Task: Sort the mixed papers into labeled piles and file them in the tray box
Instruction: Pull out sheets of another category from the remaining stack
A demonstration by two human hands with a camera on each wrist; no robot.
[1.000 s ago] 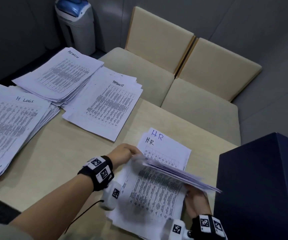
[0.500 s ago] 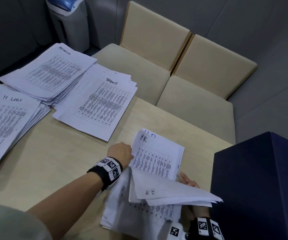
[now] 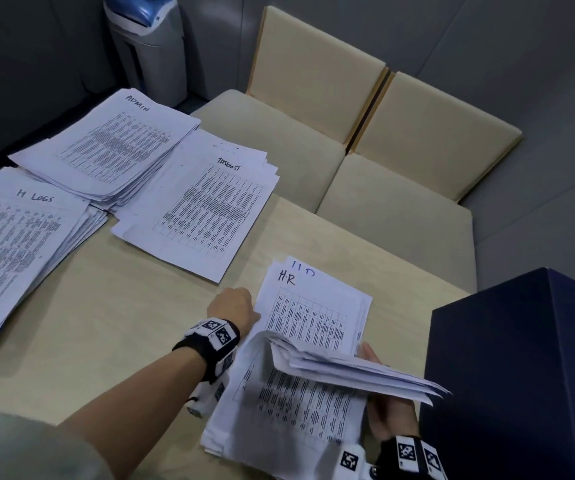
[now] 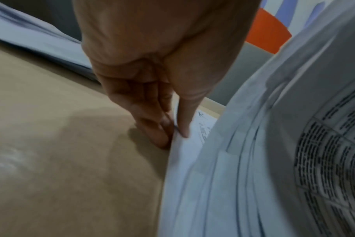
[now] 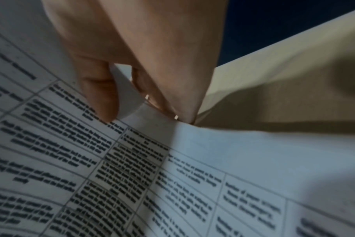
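Note:
Near the table's right front, my left hand [image 3: 236, 304] [image 4: 175, 133] pinches the left edge of a printed sheet headed "H.R" [image 3: 313, 317], thumb on top. That sheet lies on the HR pile, whose blue heading [image 3: 301, 270] peeks out behind it. My right hand [image 3: 383, 407] [image 5: 136, 109] grips a raised bundle of papers [image 3: 348, 372] between thumb and fingers. Under the bundle lies the mixed stack [image 3: 289, 414]. A dark blue box [image 3: 521, 375] stands just right of it.
Three labelled piles sit across the table's left: ADMIN [image 3: 106, 147], TASKLIST [image 3: 206, 202] and H LOGS [image 3: 12, 237]. Bare tabletop [image 3: 123, 306] lies between them and my left arm. Two beige chairs [image 3: 365, 140] stand behind the table, a grey-blue bin [image 3: 144, 39] beyond.
My left hand drew the H.R sheet off the bundle and moved it forward onto the HR pile, covering most of the blue heading. The right hand kept the bundle raised.

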